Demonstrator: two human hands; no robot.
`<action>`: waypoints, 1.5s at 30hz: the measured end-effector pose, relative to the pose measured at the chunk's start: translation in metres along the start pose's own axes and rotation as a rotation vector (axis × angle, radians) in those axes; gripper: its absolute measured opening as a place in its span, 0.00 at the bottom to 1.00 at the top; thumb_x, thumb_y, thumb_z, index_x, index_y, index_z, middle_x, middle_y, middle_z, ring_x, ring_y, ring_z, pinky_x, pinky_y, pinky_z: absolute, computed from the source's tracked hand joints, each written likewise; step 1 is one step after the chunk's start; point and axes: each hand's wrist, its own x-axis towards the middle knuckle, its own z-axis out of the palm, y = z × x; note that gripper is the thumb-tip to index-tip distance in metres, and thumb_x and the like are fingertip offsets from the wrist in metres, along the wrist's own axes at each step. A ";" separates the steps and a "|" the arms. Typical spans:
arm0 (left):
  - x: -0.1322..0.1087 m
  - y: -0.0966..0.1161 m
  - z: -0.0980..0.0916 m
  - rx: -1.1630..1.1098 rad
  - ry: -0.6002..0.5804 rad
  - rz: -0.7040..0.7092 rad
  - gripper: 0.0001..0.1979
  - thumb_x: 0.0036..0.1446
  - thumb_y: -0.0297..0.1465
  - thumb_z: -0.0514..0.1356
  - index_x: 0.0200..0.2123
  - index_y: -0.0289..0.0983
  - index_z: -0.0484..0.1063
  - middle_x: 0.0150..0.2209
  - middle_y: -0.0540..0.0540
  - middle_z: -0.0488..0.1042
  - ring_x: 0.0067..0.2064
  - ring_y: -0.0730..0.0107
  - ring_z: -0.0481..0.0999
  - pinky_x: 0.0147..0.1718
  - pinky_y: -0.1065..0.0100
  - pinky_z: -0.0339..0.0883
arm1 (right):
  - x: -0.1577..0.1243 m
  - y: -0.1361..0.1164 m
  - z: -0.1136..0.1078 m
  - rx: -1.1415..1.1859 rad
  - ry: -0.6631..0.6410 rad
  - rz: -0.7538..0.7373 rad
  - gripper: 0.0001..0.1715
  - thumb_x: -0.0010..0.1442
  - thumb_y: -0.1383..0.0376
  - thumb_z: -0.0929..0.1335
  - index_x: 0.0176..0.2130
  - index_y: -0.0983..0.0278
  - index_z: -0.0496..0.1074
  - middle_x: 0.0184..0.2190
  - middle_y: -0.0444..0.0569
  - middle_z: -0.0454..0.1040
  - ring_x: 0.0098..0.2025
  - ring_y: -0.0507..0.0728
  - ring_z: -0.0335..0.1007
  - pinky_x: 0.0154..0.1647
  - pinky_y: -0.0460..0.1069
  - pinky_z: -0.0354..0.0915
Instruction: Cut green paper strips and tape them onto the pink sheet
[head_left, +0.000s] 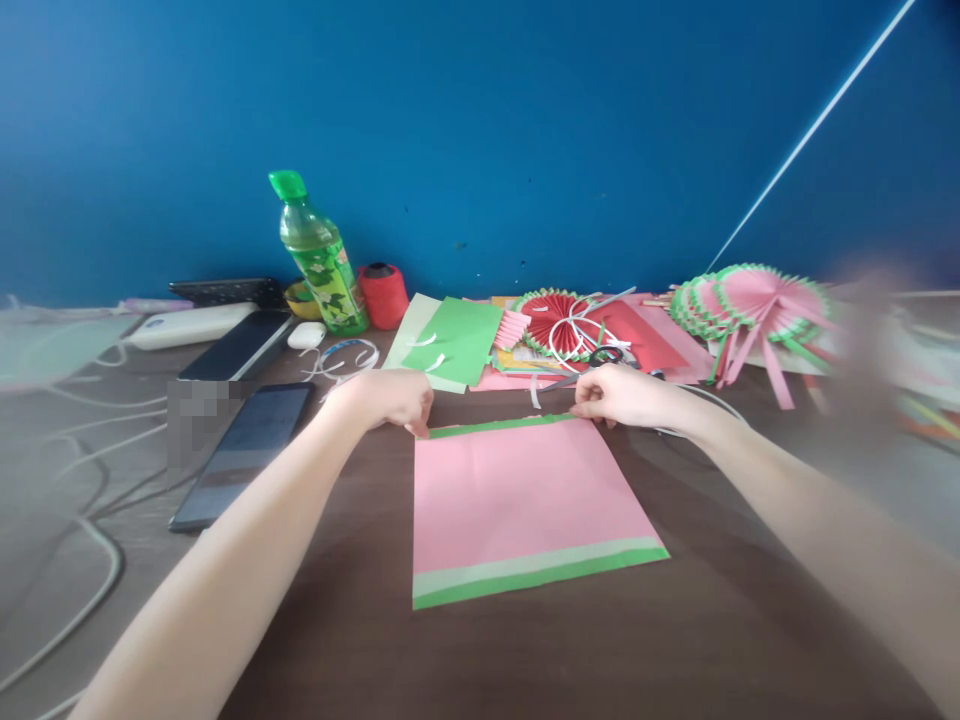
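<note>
A pink sheet of paper [521, 490] lies on the dark brown table. Green and pale green strips run along its near edge, and a green strip borders its far edge. At the far left corner, my left hand [400, 400] is closed, thumb and fingers pinching the paper's edge. My right hand [619, 395] pinches the far right corner in the same way, fingers curled. Just behind the sheet are green paper sheets [469, 340] and a pair of scissors [606, 357], whose handles show near my right hand.
A green-capped bottle [319, 260] and a red thread spool [382, 297] stand by the blue wall. Phones, including a dark phone [255, 450], and white cables [112, 560] lie left. Folded paper fans [772, 300] and red paper [645, 335] sit at the back right.
</note>
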 end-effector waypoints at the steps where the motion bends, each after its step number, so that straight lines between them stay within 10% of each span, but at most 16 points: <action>1: 0.000 -0.001 0.000 -0.003 -0.006 -0.008 0.09 0.38 0.33 0.60 0.25 0.34 0.73 0.25 0.46 0.72 0.25 0.71 0.65 0.22 0.71 0.53 | 0.000 0.000 0.000 0.001 0.002 0.003 0.13 0.50 0.56 0.65 0.24 0.64 0.67 0.22 0.45 0.73 0.20 0.50 0.67 0.21 0.44 0.57; 15: -0.010 -0.003 -0.005 -0.014 -0.023 -0.046 0.08 0.39 0.29 0.55 0.25 0.35 0.72 0.27 0.47 0.74 0.26 0.71 0.67 0.22 0.73 0.53 | 0.000 0.002 0.001 0.019 0.000 0.000 0.13 0.50 0.56 0.65 0.24 0.64 0.67 0.22 0.44 0.73 0.19 0.50 0.67 0.20 0.44 0.58; 21: -0.004 0.008 0.000 -0.024 0.168 0.041 0.13 0.46 0.41 0.54 0.25 0.36 0.69 0.27 0.48 0.72 0.27 0.72 0.66 0.23 0.73 0.52 | 0.000 0.000 0.001 0.026 -0.004 0.007 0.13 0.50 0.56 0.65 0.23 0.64 0.66 0.21 0.44 0.72 0.19 0.50 0.67 0.20 0.44 0.58; 45: 0.006 0.010 0.011 -0.120 0.067 0.175 0.03 0.38 0.29 0.55 0.22 0.36 0.65 0.23 0.51 0.70 0.24 0.74 0.66 0.21 0.74 0.53 | -0.008 -0.015 -0.013 -0.153 0.024 0.120 0.11 0.47 0.58 0.67 0.21 0.63 0.65 0.18 0.42 0.66 0.21 0.50 0.59 0.21 0.45 0.51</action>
